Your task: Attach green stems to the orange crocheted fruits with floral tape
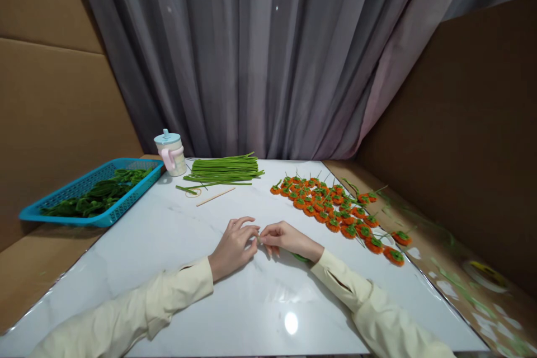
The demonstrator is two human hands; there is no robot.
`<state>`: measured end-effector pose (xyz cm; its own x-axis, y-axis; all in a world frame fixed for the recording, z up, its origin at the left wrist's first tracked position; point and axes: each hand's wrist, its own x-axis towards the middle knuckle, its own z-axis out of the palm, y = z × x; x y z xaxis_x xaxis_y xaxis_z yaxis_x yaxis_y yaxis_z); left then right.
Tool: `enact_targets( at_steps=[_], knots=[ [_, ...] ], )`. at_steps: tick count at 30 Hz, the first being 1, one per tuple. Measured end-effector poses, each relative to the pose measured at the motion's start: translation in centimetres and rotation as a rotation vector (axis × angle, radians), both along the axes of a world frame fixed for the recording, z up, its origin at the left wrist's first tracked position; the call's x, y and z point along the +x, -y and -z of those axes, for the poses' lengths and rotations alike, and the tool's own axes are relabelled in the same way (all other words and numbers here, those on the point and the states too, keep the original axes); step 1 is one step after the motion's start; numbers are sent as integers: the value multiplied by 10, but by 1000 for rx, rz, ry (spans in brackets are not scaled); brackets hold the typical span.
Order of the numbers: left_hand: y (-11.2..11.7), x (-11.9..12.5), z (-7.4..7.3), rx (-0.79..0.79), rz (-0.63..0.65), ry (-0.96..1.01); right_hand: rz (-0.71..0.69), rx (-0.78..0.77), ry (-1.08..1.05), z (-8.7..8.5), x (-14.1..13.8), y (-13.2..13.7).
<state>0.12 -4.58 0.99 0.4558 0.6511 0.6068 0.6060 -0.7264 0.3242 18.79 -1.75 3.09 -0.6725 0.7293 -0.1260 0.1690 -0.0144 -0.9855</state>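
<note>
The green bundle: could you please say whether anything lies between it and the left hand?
Yes: a thin stick lies flat on the white table between the left hand and the green bundle, likely low enough to reach over.

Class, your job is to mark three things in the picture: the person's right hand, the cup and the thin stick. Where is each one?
Right hand (291,236): head view, on the back of the hand.
Cup (178,164): head view, on its body.
Thin stick (216,197): head view, midway along its length.
</note>
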Motion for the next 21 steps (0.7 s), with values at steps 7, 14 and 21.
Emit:
enact_targets(
  at_steps=[7,14,21],
  knots=[
    [2,1,-3,-38,8,30,-15,14,-8,-1,1,0],
    [1,-1,-4,-74,-18,51,-1,43,-17,-2,1,0],
    [-1,-1,-2,-93,-2,-10,20,68,-23,-2,1,1]
  ],
)
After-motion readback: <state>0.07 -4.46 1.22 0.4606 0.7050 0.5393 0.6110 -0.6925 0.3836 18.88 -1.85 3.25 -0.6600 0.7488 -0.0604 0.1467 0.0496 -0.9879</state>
